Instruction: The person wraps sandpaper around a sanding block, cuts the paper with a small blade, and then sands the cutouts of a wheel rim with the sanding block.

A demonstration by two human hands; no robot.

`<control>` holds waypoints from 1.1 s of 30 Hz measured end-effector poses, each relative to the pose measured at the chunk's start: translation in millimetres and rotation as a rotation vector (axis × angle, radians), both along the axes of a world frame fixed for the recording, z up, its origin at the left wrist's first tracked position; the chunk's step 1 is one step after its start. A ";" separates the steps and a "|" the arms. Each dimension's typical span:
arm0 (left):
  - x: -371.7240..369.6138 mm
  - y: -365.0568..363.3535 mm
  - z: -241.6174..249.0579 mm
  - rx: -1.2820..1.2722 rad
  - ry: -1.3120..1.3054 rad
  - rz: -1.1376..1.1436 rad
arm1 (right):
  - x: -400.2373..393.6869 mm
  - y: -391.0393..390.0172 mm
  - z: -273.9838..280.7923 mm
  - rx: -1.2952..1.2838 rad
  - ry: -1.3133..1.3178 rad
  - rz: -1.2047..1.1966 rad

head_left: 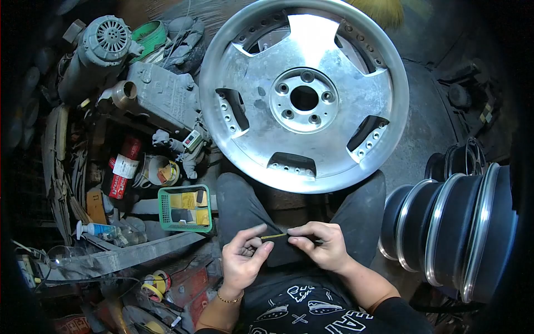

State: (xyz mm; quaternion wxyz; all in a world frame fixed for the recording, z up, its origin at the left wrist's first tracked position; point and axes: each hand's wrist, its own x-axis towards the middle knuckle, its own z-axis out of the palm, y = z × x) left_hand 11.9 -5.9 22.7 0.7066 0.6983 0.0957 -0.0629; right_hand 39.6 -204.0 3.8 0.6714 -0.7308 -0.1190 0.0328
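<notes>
Over my lap, my left hand (243, 255) pinches one end of a thin yellow piece of sandpaper (273, 236), seen nearly edge-on. The fingers of my right hand (321, 244) are closed on its other end. Just beyond my knees a large silver alloy wheel (256, 133) lies face up, with a bolt-hole hub in its middle and five openings around it. Neither hand touches the wheel. To the left of my leg stands a green plastic basket (162, 209) holding yellow and dark sandpaper pieces (188, 200).
Several dark wheel rims with polished lips (436, 222) stand in a row at right. A grey motor (105, 42) and metal housing (161, 89) stand at upper left. Nearby are a red roll (125, 167), a tub (162, 171) and a metal beam (128, 257). Yellow bristles (381, 11) show behind the wheel.
</notes>
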 end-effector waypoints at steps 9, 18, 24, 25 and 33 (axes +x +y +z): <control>-0.1 1.7 1.4 0.297 -0.159 -0.066 | -0.1 -2.0 9.2 0.009 0.328 0.025; 14.4 7.5 7.7 0.370 -0.282 -0.222 | 4.2 -8.4 0.5 0.029 0.141 0.101; 17.3 1.8 10.9 0.468 -0.429 -0.299 | 5.6 -8.8 -6.8 0.018 -0.029 0.152; 17.0 3.4 9.5 0.519 -0.474 -0.316 | 8.7 -8.4 -3.7 0.012 -0.082 0.173; 22.8 8.5 3.4 0.783 -1.045 -0.398 | -8.2 -11.9 -16.5 0.570 0.709 0.256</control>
